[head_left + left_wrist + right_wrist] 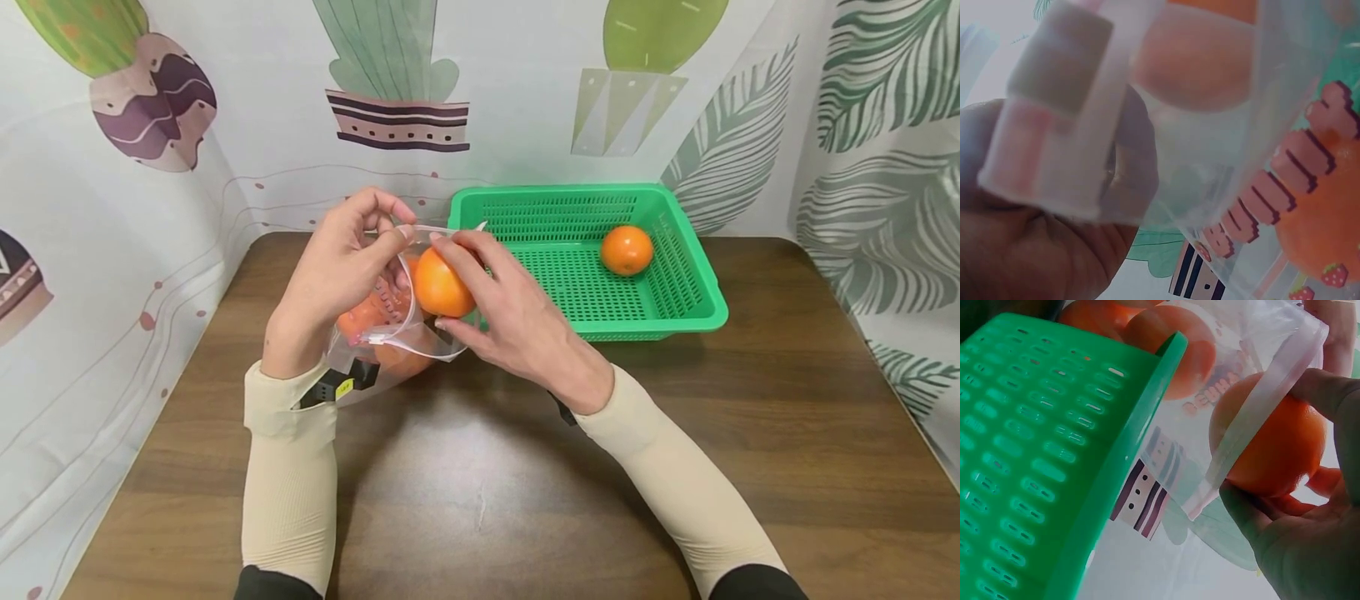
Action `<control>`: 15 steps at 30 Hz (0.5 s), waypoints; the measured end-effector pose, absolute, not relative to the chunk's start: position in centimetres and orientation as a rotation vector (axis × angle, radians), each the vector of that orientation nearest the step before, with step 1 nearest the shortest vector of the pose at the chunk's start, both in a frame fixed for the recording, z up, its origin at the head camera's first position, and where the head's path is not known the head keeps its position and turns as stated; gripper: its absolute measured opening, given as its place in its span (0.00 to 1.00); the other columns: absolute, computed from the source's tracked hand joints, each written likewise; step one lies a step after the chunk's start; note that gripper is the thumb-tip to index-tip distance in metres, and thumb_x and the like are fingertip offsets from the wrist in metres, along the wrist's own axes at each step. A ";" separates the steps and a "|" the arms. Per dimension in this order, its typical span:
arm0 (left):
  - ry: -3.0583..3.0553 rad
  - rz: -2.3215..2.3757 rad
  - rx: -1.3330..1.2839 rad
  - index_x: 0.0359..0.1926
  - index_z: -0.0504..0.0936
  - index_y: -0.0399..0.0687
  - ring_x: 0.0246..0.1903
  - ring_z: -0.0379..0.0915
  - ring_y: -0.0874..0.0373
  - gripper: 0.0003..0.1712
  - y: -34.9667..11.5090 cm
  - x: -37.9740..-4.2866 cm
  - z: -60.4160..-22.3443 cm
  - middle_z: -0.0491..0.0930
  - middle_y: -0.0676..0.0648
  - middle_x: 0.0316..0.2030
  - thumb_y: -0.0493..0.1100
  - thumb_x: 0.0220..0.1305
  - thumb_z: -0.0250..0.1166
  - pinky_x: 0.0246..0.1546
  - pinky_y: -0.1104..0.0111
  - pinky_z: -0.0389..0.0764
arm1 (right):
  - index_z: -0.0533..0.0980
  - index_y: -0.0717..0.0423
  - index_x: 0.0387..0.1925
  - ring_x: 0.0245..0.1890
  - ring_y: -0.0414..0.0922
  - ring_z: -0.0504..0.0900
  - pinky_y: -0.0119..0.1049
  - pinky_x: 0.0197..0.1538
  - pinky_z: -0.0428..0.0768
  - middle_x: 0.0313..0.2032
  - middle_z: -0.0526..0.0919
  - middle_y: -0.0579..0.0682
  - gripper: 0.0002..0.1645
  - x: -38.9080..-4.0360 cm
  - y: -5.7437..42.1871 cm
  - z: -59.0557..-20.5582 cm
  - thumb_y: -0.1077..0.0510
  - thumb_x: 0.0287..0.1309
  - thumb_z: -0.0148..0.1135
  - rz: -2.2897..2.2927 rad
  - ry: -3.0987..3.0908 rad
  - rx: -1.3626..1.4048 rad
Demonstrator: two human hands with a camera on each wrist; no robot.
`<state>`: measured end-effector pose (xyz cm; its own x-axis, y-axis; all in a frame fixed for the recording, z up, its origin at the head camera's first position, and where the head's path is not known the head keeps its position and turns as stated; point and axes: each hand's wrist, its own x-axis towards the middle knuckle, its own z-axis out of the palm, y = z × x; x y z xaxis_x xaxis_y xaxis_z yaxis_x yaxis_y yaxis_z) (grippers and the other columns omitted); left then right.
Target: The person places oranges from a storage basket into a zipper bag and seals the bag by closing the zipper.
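Note:
A clear zip bag with pink printed letters stands at the table's middle-left, several oranges inside it. My left hand pinches the bag's rim between thumb and fingers, at the left of its mouth. With curled fingers and thumb, my right hand grips an orange at that mouth. In the right wrist view, the held orange is partly behind the bag's zip strip, its left part within the bag. Oranges in the bag show through the plastic. The left wrist view has the bag's lettering close up.
A green perforated basket stands at the back of the wooden table, right of the bag. One orange lies in its right part. A patterned cloth hangs behind the table.

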<state>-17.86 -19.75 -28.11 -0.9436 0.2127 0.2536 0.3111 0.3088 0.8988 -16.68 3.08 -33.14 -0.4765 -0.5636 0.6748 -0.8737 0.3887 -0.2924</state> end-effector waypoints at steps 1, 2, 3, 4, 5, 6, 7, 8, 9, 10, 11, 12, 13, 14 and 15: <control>-2.471 -1.727 -0.495 0.51 0.78 0.40 0.17 0.80 0.47 0.06 -19.7 -17.9 -28.1 0.76 0.42 0.28 0.36 0.77 0.60 0.19 0.62 0.85 | 0.68 0.64 0.73 0.64 0.55 0.75 0.43 0.79 0.67 0.64 0.73 0.62 0.50 -16.7 3.1 -33.2 0.56 0.53 0.84 0.869 -2.183 1.235; -2.472 -1.726 -0.494 0.51 0.78 0.40 0.17 0.80 0.47 0.06 -19.8 -17.8 -28.1 0.76 0.42 0.28 0.36 0.77 0.60 0.19 0.61 0.85 | 0.68 0.64 0.73 0.64 0.55 0.75 0.44 0.80 0.65 0.64 0.73 0.62 0.50 -16.8 3.1 -33.2 0.57 0.54 0.84 0.866 -2.184 1.239; -2.473 -1.729 -0.491 0.51 0.78 0.40 0.17 0.80 0.47 0.06 -19.8 -17.8 -28.1 0.76 0.42 0.28 0.36 0.77 0.60 0.19 0.61 0.85 | 0.68 0.64 0.73 0.65 0.55 0.75 0.44 0.81 0.63 0.65 0.73 0.62 0.50 -16.8 3.1 -33.2 0.57 0.54 0.84 0.864 -2.184 1.242; -2.473 -1.730 -0.490 0.51 0.78 0.40 0.17 0.80 0.47 0.06 -19.8 -17.8 -28.1 0.76 0.42 0.28 0.36 0.77 0.60 0.19 0.61 0.85 | 0.68 0.64 0.74 0.65 0.56 0.75 0.44 0.81 0.63 0.65 0.73 0.62 0.50 -16.8 3.0 -33.3 0.57 0.54 0.84 0.862 -2.183 1.244; -2.473 -1.734 -0.488 0.51 0.78 0.40 0.17 0.80 0.46 0.06 -19.8 -17.8 -28.1 0.76 0.42 0.28 0.36 0.77 0.60 0.19 0.60 0.85 | 0.67 0.64 0.74 0.65 0.56 0.75 0.43 0.80 0.64 0.65 0.72 0.63 0.50 -16.8 3.1 -33.3 0.56 0.55 0.83 0.863 -2.184 1.245; -2.471 -1.739 -0.488 0.51 0.78 0.40 0.17 0.80 0.46 0.06 -19.8 -17.8 -28.2 0.76 0.42 0.27 0.36 0.77 0.60 0.19 0.60 0.85 | 0.67 0.64 0.75 0.65 0.56 0.75 0.43 0.80 0.65 0.66 0.72 0.63 0.51 -16.9 3.1 -33.3 0.56 0.56 0.83 0.867 -2.182 1.247; -2.470 -1.742 -0.490 0.51 0.78 0.40 0.17 0.80 0.46 0.06 -19.8 -17.8 -28.2 0.76 0.42 0.27 0.35 0.77 0.60 0.19 0.61 0.85 | 0.66 0.64 0.75 0.65 0.55 0.75 0.43 0.78 0.68 0.66 0.72 0.63 0.51 -16.9 3.1 -33.2 0.55 0.56 0.83 0.869 -2.181 1.247; -2.468 -1.746 -0.493 0.51 0.78 0.40 0.18 0.81 0.46 0.06 -19.8 -17.8 -28.2 0.76 0.42 0.28 0.35 0.77 0.60 0.20 0.61 0.85 | 0.66 0.64 0.75 0.64 0.55 0.75 0.42 0.76 0.71 0.66 0.72 0.63 0.51 -16.9 3.1 -33.2 0.55 0.57 0.82 0.874 -2.179 1.247; -2.465 -1.749 -0.496 0.51 0.78 0.40 0.18 0.81 0.46 0.06 -19.7 -17.9 -28.2 0.76 0.42 0.28 0.35 0.77 0.60 0.20 0.61 0.86 | 0.66 0.64 0.75 0.64 0.54 0.75 0.41 0.73 0.74 0.66 0.72 0.63 0.51 -16.8 3.1 -33.2 0.54 0.57 0.82 0.876 -2.176 1.247; -2.463 -1.753 -0.500 0.51 0.78 0.39 0.18 0.81 0.47 0.06 -19.7 -17.9 -28.2 0.76 0.42 0.28 0.35 0.77 0.60 0.20 0.62 0.86 | 0.66 0.64 0.75 0.64 0.54 0.75 0.41 0.71 0.76 0.66 0.72 0.63 0.50 -16.9 3.1 -33.2 0.54 0.58 0.82 0.878 -2.172 1.246; -2.460 -1.758 -0.501 0.51 0.78 0.39 0.18 0.81 0.47 0.06 -19.7 -17.9 -28.2 0.76 0.42 0.28 0.35 0.77 0.60 0.20 0.62 0.86 | 0.66 0.64 0.75 0.64 0.54 0.75 0.41 0.69 0.77 0.66 0.72 0.62 0.50 -16.9 3.1 -33.1 0.53 0.58 0.82 0.879 -2.167 1.243; -2.459 -1.760 -0.501 0.51 0.78 0.39 0.18 0.81 0.47 0.06 -19.7 -17.9 -28.2 0.76 0.42 0.28 0.35 0.77 0.60 0.20 0.62 0.86 | 0.67 0.64 0.74 0.64 0.54 0.75 0.41 0.68 0.77 0.65 0.72 0.62 0.49 -16.8 3.2 -33.0 0.53 0.58 0.81 0.878 -2.162 1.240; -2.458 -1.762 -0.498 0.51 0.78 0.39 0.18 0.81 0.47 0.06 -19.6 -18.0 -28.2 0.76 0.43 0.28 0.35 0.77 0.60 0.20 0.62 0.86 | 0.68 0.64 0.74 0.64 0.55 0.75 0.42 0.69 0.77 0.65 0.73 0.62 0.49 -16.8 3.2 -33.0 0.52 0.58 0.81 0.878 -2.156 1.235; -2.456 -1.766 -0.494 0.51 0.78 0.39 0.18 0.81 0.47 0.06 -19.6 -17.9 -28.2 0.76 0.42 0.28 0.35 0.77 0.60 0.20 0.62 0.86 | 0.69 0.64 0.73 0.64 0.55 0.74 0.43 0.69 0.76 0.65 0.73 0.62 0.48 -16.8 3.3 -32.9 0.52 0.58 0.81 0.874 -2.150 1.231; -2.454 -1.771 -0.488 0.51 0.78 0.39 0.18 0.81 0.47 0.06 -19.6 -17.9 -28.2 0.76 0.42 0.28 0.35 0.77 0.59 0.20 0.62 0.86 | 0.69 0.64 0.72 0.65 0.55 0.74 0.43 0.70 0.76 0.65 0.73 0.62 0.47 -16.8 3.3 -32.8 0.52 0.58 0.82 0.871 -2.145 1.226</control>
<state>-17.93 -19.64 -28.20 -0.9464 0.2103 0.2450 0.2988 0.2828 0.9114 -16.83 3.34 -32.83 -0.4578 -0.5497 0.6988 -0.8812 0.3847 -0.2747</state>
